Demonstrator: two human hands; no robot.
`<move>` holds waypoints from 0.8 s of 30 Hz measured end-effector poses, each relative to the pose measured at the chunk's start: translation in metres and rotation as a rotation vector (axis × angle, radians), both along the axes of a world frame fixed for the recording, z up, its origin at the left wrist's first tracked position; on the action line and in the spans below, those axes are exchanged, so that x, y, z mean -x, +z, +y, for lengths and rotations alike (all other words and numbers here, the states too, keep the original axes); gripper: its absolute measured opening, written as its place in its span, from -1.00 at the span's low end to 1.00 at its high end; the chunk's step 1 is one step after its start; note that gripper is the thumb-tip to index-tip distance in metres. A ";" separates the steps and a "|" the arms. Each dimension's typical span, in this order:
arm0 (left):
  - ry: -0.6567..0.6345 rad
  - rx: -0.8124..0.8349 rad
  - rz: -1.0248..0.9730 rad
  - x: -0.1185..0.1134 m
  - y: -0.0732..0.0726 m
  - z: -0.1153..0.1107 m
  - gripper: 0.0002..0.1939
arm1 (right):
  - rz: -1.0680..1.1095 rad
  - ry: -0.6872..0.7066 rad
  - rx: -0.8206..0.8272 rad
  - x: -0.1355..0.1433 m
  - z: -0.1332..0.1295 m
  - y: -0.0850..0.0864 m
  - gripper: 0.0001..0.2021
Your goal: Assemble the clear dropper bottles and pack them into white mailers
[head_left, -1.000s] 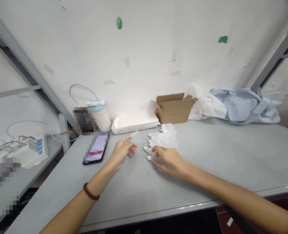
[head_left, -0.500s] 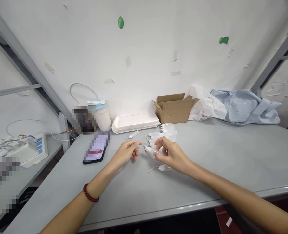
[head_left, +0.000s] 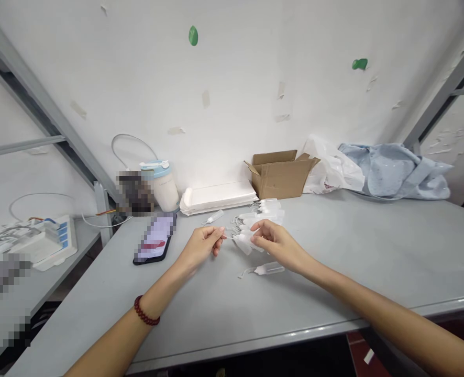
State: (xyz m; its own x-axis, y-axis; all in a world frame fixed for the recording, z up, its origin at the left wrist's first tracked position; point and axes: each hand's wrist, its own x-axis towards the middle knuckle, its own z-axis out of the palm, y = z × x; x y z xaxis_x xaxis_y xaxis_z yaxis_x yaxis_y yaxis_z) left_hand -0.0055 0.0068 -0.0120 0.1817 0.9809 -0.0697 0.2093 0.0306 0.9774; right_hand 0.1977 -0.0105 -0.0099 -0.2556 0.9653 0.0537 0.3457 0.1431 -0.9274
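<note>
My right hand (head_left: 277, 245) holds a small white plastic piece (head_left: 244, 243) with a thin wire tail, lifted just above the grey table (head_left: 334, 272). My left hand (head_left: 201, 246) pinches the wire end of that same piece at its left tip. Behind them lies a heap of several similar white pieces (head_left: 264, 214). One more white piece (head_left: 267, 269) lies flat on the table just in front of my right hand. A single clear piece (head_left: 213, 217) rests behind my left hand.
A phone (head_left: 155, 237) lies left of my left hand. At the wall stand a white jar with a blue lid (head_left: 163, 185), stacked white trays (head_left: 216, 197), an open cardboard box (head_left: 279, 173), a plastic bag (head_left: 330, 166) and blue cloth (head_left: 397, 170).
My right hand lifted a white piece off the table and brought it toward my left hand. My left hand put down the clear piece and took hold of the wire end.
</note>
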 end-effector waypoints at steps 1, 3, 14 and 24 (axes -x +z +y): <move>0.002 0.004 0.001 0.000 0.000 0.000 -0.63 | 0.016 0.007 0.022 0.000 0.001 -0.001 -0.79; 0.005 0.017 0.001 0.000 0.000 -0.001 -0.62 | 0.041 0.027 0.042 0.000 0.003 -0.002 -0.79; -0.041 0.041 -0.153 0.002 -0.001 0.000 -0.68 | 0.071 0.020 -0.016 0.001 0.003 0.000 -0.68; -0.111 0.021 -0.140 0.001 0.000 -0.002 -0.63 | 0.145 -0.021 -0.015 0.001 -0.001 0.006 -0.67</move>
